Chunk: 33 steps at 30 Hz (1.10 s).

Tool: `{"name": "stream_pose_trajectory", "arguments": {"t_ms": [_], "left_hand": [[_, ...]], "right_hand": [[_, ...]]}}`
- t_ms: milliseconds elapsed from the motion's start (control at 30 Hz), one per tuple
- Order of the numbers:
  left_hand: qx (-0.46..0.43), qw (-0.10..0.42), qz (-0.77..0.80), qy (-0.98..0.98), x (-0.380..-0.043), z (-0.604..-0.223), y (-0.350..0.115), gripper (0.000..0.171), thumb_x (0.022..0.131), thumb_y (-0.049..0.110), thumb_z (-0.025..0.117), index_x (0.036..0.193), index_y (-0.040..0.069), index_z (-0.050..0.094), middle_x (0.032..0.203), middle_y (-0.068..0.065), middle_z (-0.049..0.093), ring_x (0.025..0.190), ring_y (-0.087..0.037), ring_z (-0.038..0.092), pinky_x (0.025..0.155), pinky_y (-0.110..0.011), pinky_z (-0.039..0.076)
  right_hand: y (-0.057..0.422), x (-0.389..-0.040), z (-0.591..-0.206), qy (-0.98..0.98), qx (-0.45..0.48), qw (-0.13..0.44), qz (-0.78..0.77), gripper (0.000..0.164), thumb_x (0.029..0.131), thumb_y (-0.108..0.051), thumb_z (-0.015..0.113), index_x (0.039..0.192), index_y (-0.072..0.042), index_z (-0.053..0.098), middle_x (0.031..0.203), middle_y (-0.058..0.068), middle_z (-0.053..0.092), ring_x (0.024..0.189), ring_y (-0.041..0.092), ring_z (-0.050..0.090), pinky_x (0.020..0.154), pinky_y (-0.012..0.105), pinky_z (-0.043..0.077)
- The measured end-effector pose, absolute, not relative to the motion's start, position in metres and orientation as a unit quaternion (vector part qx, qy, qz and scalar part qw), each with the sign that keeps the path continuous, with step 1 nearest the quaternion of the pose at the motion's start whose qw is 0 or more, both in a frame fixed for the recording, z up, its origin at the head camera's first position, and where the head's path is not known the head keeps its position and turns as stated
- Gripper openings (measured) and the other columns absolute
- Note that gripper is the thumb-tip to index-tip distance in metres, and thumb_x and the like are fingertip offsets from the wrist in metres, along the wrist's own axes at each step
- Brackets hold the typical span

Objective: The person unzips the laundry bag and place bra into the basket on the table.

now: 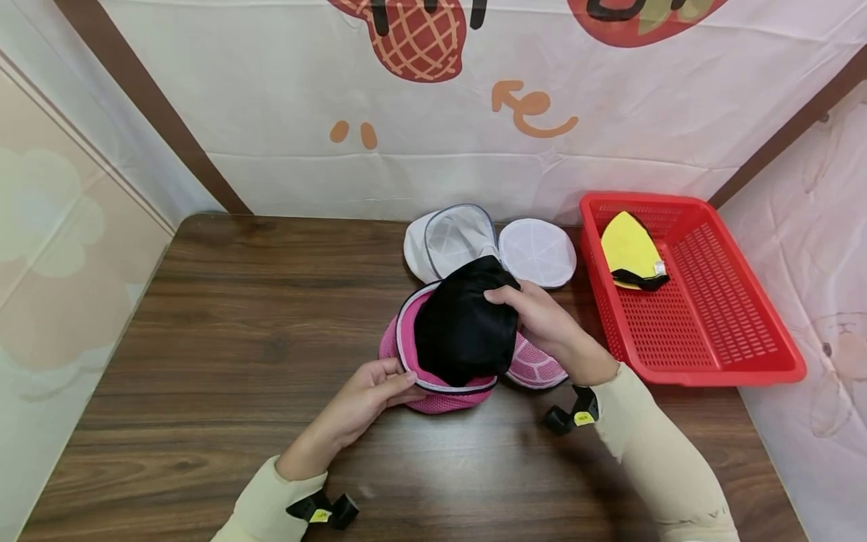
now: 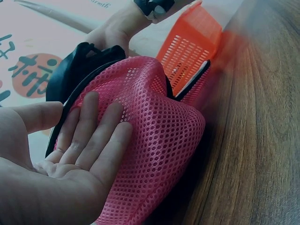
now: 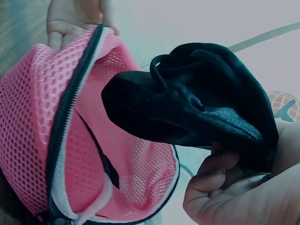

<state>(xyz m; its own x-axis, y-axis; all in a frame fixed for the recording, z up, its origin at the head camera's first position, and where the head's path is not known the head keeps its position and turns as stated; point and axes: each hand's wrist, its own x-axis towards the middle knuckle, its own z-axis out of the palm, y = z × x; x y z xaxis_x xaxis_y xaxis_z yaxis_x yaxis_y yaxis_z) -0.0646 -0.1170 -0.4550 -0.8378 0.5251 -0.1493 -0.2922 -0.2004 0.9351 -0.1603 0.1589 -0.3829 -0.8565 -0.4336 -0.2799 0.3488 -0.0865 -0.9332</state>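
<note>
A pink mesh laundry bag with a zipped rim stands open at mid-table, its round flap folded out to the right. My left hand pinches the near-left rim, thumb at the zip and fingers along the outer mesh. My right hand grips a folded black garment by its right side, thumb on top. That smooth cloth has a thin strap loop and, in the right wrist view, its rounded end reaches over the bag's mouth.
Behind the pink bag lies an open white mesh bag with its round white flap. At the right stands a red plastic basket, with a yellow cloth piece trimmed in black inside. A printed curtain hangs behind the wooden table.
</note>
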Motion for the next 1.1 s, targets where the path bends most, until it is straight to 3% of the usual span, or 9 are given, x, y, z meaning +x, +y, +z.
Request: {"name": "stream_pose_trajectory", "arguments": {"t_ms": [367,867,1100], "left_hand": [[0.097,0.268,0.771,0.569,-0.065,-0.457,-0.116,0.016,0.106,0.009,0.052,0.110,-0.003,0.061,0.107,-0.001,0.074,0.103,-0.011,0.070,0.097,-0.031,0.056],[0.099,0.268,0.769,0.571,-0.066,-0.458,-0.118,0.013,0.106,0.010,0.052,0.099,0.003,0.060,0.108,-0.001,0.073,0.103,-0.012,0.070,0.098,-0.033,0.056],[0.100,0.269,0.770,0.570,-0.066,-0.458,-0.118,0.013,0.106,0.010,0.052,0.104,0.000,0.060,0.110,-0.004,0.073,0.104,-0.012,0.070,0.098,-0.034,0.055]], "right_hand": [[0.177,-0.162,-0.374,0.601,-0.041,0.268,-0.752,0.031,0.100,-0.007,0.044,0.086,-0.015,0.071,0.085,-0.003,0.068,0.078,0.007,0.065,0.075,0.022,0.057],[0.209,-0.157,-0.344,0.555,-0.067,0.250,-0.790,0.027,0.103,-0.007,0.042,0.096,-0.010,0.068,0.093,0.001,0.067,0.082,0.010,0.066,0.078,0.022,0.059],[0.231,-0.154,-0.332,0.568,-0.078,0.209,-0.792,0.025,0.105,-0.008,0.045,0.098,-0.010,0.070,0.096,0.000,0.067,0.084,0.009,0.065,0.079,0.021,0.057]]}}
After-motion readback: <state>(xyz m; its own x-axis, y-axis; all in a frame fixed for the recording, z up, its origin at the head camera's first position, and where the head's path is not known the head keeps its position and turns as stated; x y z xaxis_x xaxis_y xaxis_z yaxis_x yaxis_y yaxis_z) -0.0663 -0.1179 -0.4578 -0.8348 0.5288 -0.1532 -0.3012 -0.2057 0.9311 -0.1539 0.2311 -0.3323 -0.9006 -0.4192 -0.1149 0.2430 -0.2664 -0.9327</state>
